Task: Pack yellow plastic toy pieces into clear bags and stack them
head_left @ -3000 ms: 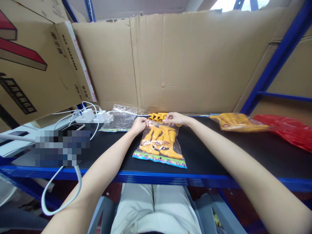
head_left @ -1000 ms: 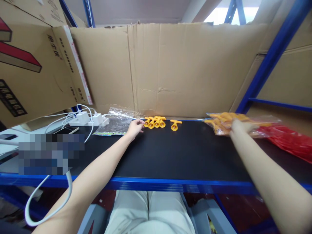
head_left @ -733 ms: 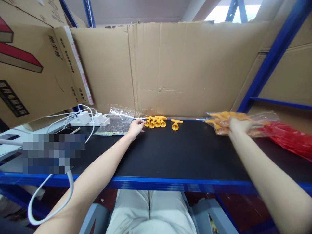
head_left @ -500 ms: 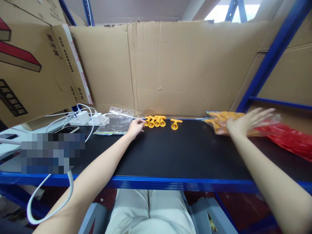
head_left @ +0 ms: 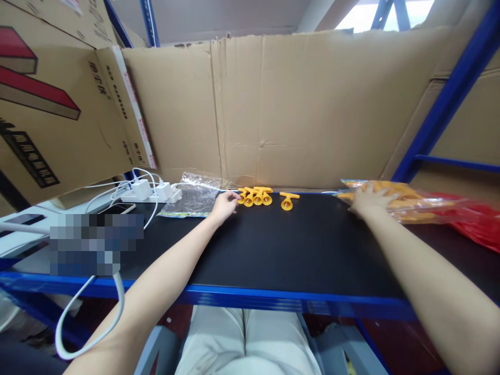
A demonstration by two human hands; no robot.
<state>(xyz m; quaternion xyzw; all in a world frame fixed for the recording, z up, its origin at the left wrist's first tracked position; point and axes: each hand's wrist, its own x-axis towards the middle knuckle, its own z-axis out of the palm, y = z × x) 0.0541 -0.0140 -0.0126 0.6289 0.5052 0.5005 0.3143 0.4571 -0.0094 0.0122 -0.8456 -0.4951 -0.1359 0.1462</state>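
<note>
My left hand [head_left: 224, 204] rests on the black shelf top [head_left: 297, 245], fingers loosely curled, fingertips touching the left end of a row of small orange plastic pieces [head_left: 255, 196]. One more orange piece [head_left: 288, 201] stands apart to the right of the row. My right hand [head_left: 370, 200] lies flat with fingers spread on a pile of clear bags filled with orange pieces [head_left: 406, 200] at the right. A stack of empty clear bags [head_left: 191, 195] lies just left of my left hand.
A cardboard sheet [head_left: 297, 104] walls off the back of the shelf. A white power strip with cables [head_left: 150, 191] and a phone [head_left: 117, 208] sit at the left. A red plastic bag [head_left: 480, 226] lies at the far right. Blue rack posts [head_left: 449, 94] frame the right side.
Three seconds ago both hands held a filled bag at the centre; it is now on the right pile. My right hand lifted open, then came down flat on that pile. My left hand stayed.
</note>
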